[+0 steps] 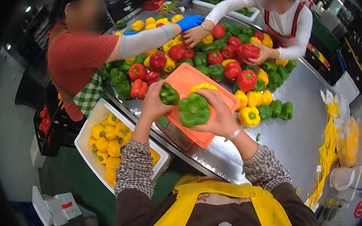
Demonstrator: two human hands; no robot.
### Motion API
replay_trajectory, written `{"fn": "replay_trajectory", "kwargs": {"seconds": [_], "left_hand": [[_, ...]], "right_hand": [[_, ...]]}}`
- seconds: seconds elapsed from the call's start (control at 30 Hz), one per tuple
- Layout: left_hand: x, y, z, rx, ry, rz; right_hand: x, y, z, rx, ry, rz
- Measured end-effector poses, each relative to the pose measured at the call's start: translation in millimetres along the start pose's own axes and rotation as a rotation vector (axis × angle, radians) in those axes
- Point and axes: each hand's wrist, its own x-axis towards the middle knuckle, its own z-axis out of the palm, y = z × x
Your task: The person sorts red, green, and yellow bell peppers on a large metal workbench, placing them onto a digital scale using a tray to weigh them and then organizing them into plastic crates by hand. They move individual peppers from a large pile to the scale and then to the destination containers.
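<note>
My left hand (153, 101) grips a dark green bell pepper (169, 94) over the left side of an orange plastic tray (182, 75). In my right hand (217, 111) is a larger, brighter green bell pepper (194, 109), held above the tray's middle. Just behind it a yellow bell pepper (204, 86) shows partly; whether it rests on the tray or touches my right fingers, I cannot tell. The tray sits tilted in view near the edge of a metal table (300, 115), over a brown block-like base (178, 135) that is mostly hidden.
Red, green and yellow bell peppers (215, 57) cover the table beyond the tray. A white foam box (83, 137) of yellow peppers stands at left. Two people reach across the peppers, one with a blue glove (190, 22). Yellow ties (327, 145) hang along the right edge.
</note>
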Motion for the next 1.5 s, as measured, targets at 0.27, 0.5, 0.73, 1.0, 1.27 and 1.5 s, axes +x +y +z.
{"fn": "replay_trajectory", "kwargs": {"seconds": [0.27,0.5,0.73,1.0,1.27,1.5], "left_hand": [[-59.0,-68.8,-39.4,-0.797,0.668,-0.502],[-117.3,-40.8,-44.1,-1.042,0.686,-0.565],[-154.4,-26.7,-47.6,-1.185,0.650,-0.610],[-215.7,-0.9,-11.5,-1.436,0.297,-0.632],[-226.8,65.4,107.6,-0.706,-0.308,-0.295],[-213.0,72.7,176.1,-0.502,-0.394,-0.127]], "right_hand": [[87.1,31.8,76.2,-0.574,-0.204,-0.038],[76.4,10.5,64.9,-0.945,-0.368,0.063],[70.7,22.7,37.1,-0.902,-0.384,0.093],[128.8,72.6,-75.3,-0.711,-0.208,0.261],[136.6,167.4,-156.4,-1.244,-0.109,0.412],[150.0,147.5,-118.3,-1.556,-0.229,0.671]]}}
